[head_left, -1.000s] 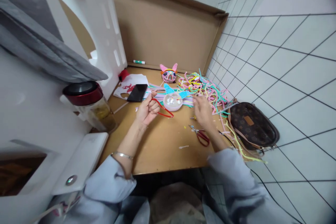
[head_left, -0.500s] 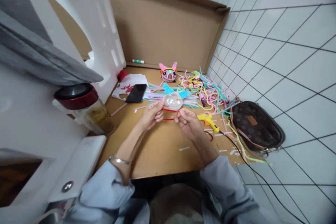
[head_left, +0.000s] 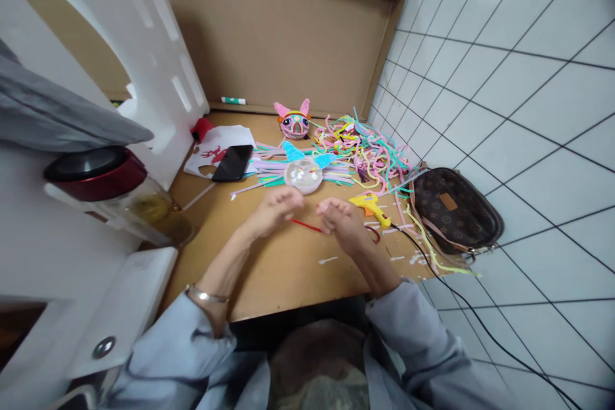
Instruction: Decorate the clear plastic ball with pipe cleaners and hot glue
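Low in the middle of the frame, your left hand (head_left: 273, 210) and right hand (head_left: 342, 225) meet over the cardboard tabletop (head_left: 288, 275), with a red pipe cleaner (head_left: 307, 226) running between them, just off the surface. The fingers of both hands are curled in at its ends and appear to pinch it, though blur keeps you from seeing the contact itself. Judging by its look, the stem is light, fuzzy and bends easily while keeping its shape, so take it close to the spot you mean to bend, not at the far tips.

Just right of your right hand lie red-handled scissors (head_left: 373, 233) and a yellow glue gun (head_left: 369, 207). Further up sits a clear dome (head_left: 303, 175) with blue ears, a black phone (head_left: 233, 163) to its left, a tangle of pastel pipe cleaners (head_left: 365, 154) to its right. Beyond that stands a pink finished figure (head_left: 294, 123). A brown bag (head_left: 454, 211) rests at the right edge.
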{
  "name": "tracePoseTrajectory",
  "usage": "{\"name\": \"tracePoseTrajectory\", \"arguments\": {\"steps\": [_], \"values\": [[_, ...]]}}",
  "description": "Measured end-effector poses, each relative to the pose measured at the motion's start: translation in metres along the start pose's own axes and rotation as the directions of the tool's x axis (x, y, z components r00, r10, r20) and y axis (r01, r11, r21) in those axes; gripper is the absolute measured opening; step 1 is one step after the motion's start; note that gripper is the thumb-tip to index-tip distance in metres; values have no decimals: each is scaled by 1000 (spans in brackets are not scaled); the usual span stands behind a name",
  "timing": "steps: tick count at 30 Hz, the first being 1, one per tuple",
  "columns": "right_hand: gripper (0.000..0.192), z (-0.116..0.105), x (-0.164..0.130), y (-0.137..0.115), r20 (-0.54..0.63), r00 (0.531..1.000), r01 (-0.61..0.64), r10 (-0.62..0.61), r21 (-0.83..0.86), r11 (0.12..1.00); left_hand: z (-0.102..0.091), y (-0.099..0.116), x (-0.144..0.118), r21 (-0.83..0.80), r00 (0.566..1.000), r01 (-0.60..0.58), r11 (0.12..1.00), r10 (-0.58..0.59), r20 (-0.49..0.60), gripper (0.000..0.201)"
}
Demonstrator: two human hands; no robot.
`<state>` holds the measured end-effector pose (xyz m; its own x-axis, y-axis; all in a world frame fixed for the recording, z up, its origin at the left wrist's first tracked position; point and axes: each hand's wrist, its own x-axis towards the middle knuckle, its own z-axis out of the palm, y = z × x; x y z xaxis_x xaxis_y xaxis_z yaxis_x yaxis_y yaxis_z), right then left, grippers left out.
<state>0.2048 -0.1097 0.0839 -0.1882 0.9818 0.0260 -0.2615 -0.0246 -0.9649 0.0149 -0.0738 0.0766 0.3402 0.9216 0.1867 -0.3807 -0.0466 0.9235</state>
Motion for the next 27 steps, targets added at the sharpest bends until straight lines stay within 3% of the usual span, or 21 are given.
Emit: {"name": "tracePoseTrajectory", "arguments": {"steps": [2,7,11,16,20,21,24,27], "values": [[39,-7,-6,-6,-19,1000,-1,3,111,994,-6,5,1,-148,999,-28,989,24,-28,37],[39,-15,-23,-19,-100,994,58,-40,185,981,-7,7,2,-264,998,-17,964,0,-63,34],[41,-3,-29,-14,-145,988,90,-59,214,973,-1,3,3,-374,976,-52,926,-32,-213,29],[39,23,-34,9,-218,973,123,-71,232,965,4,3,8,-532,908,-74,843,-164,-385,30],[41,37,-53,19,-214,963,198,-164,151,968,-15,18,12,-656,816,-151,740,-281,-505,45],[40,38,-60,17,-212,960,213,-182,138,967,-22,23,12,-656,774,-220,722,-280,-567,48],[30,33,-78,3,-184,973,168,-140,147,975,-38,35,10,-580,739,-334,744,-176,-651,48],[28,24,-83,-14,-47,999,12,-1,230,973,-34,32,7,-439,801,-306,845,-21,-599,41]]}}
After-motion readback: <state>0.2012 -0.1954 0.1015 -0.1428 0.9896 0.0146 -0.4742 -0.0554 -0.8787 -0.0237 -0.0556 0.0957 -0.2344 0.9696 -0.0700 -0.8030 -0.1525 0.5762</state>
